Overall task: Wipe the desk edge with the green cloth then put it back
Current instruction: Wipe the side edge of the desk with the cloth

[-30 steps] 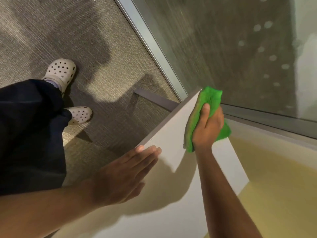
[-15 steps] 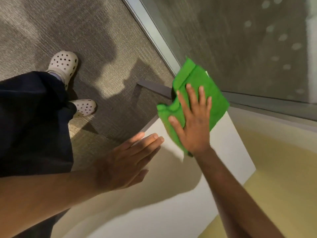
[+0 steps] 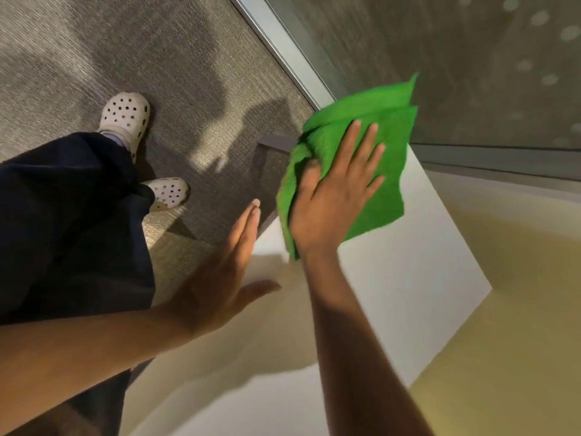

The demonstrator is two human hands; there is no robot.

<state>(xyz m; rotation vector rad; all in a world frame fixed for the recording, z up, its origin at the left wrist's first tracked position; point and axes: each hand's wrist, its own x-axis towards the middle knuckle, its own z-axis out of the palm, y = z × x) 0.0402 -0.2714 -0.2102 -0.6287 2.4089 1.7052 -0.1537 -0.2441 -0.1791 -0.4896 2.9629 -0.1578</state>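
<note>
The green cloth lies spread over the far corner of the white desk, draping over its left edge. My right hand presses flat on the cloth with fingers spread and the thumb tucked into a fold at the desk edge. My left hand rests flat and open on the desk top near the left edge, just left of the cloth, holding nothing.
Grey carpet lies below the desk's left edge, where my feet in white clogs stand. A glass wall with a metal frame runs behind the desk corner. A yellowish surface adjoins the desk on the right.
My right hand went from gripping the bunched cloth along the edge to pressing it flat and spread over the corner. My left hand shifted slightly toward the edge.
</note>
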